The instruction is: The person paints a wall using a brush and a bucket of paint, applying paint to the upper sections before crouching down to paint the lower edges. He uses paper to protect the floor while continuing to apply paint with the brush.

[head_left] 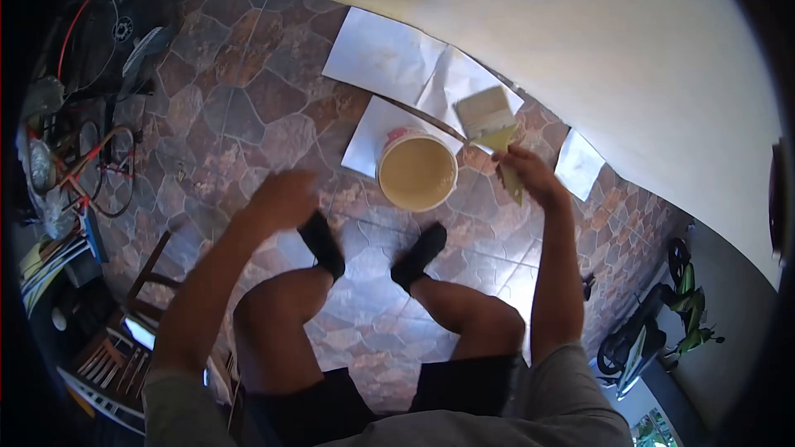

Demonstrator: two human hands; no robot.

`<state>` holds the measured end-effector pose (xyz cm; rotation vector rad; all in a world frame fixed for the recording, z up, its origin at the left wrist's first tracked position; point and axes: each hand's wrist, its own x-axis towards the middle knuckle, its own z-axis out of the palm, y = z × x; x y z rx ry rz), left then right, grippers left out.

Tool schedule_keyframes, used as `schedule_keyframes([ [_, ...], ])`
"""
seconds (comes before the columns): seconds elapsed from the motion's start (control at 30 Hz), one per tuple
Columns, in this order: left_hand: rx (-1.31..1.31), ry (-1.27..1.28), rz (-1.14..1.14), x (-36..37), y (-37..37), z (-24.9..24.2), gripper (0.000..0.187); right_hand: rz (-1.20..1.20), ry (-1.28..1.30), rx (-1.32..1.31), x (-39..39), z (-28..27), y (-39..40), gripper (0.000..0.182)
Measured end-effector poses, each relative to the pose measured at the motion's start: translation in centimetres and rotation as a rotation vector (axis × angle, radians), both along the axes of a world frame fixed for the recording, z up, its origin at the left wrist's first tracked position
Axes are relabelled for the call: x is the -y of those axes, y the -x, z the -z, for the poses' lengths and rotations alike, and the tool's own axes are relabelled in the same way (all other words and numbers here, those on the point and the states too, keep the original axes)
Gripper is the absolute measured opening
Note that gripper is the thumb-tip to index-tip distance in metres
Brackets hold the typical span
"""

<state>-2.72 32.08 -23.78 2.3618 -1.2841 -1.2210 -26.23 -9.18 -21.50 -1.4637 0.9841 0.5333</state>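
A wide flat brush with pale bristles and a yellow-green handle is held in my right hand, its bristle end raised toward the wall. Just left of that hand, a round white bucket stands on the tiled floor, with beige contents inside. My left hand hangs to the left of the bucket, above one dark-covered foot, and touches neither. Motion blurs its fingers, so whether they are apart or closed is unclear.
White sheets lie along the foot of the pale wall, one partly beside the bucket. Another sheet lies to the right. A fan, bicycle and wooden chair are at left; a motorbike stands at lower right.
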Motion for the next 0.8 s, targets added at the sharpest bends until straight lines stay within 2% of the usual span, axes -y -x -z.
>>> schedule_keyframes([
  [0.07, -0.131, -0.159, 0.011, -1.1, 3.9, -9.6, 0.044, 0.012, 0.014, -0.157, -3.5, -2.8, 1.9, 0.033],
  [0.1, -0.254, -0.34, 0.027, -0.1, 5.4, -14.5, 0.046, 0.022, 0.013, -0.207, -5.3, -3.9, 2.5, 0.034],
  [0.17, -0.522, -0.409, 0.112, 2.0, 7.0, -21.8, 0.047, 0.039, 0.027, -0.257, -8.8, -5.1, 4.1, 0.038],
  [0.2, -0.601, -0.187, 0.037, -2.1, 13.0, -18.9, 0.046, 0.077, 0.046, -0.311, -10.4, -5.9, 3.8, 0.039],
  [0.23, -0.759, -0.181, 0.034, -0.3, 14.1, -20.5, 0.043, 0.078, 0.054, -0.323, -11.2, -6.4, 3.8, 0.038],
  [0.3, -1.047, -0.17, -0.022, 1.8, 16.5, -20.3, 0.039, 0.055, 0.082, -0.357, -12.8, -5.9, 3.4, 0.038],
  [0.37, -1.118, -0.224, 0.055, 0.8, 19.5, -16.3, 0.04, 0.0, 0.137, -0.396, -13.9, -5.1, 2.0, 0.036],
  [0.43, -0.971, -0.387, 0.201, -4.0, 23.6, -9.8, 0.039, -0.063, 0.223, -0.404, -14.7, -3.3, 0.5, 0.039],
  [0.47, -0.673, -0.55, 0.367, -5.6, 23.3, -9.5, 0.04, -0.12, 0.207, -0.431, -14.5, -1.0, 0.5, 0.038],
  [0.5, -0.564, -0.64, 0.638, -6.5, 21.6, -9.3, 0.044, -0.174, 0.184, -0.463, -14.6, 0.9, 1.0, 0.039],
  [0.53, -0.604, -0.721, 0.805, -6.5, 19.4, -9.6, 0.047, -0.151, 0.165, -0.487, -15.0, 1.6, 1.0, 0.039],
  [0.6, -0.685, -0.697, 0.509, -9.0, 19.4, -9.4, 0.046, -0.266, 0.19, -0.58, -15.4, 3.4, -1.4, 0.041],
  [0.67, -0.791, -0.663, 0.431, -8.7, 18.7, -9.6, 0.043, -0.228, 0.204, -0.575, -15.9, 4.6, -3.5, 0.039],
  [0.73, -0.813, -0.657, 0.414, -7.8, 19.3, -9.5, 0.041, -0.219, 0.205, -0.586, -16.0, 5.9, -4.5, 0.036],
  [0.8, -0.845, -0.668, 0.517, -6.0, 19.4, -10.5, 0.038, -0.31, 0.256, -0.574, -15.6, 7.7, -5.0, 0.028],
])
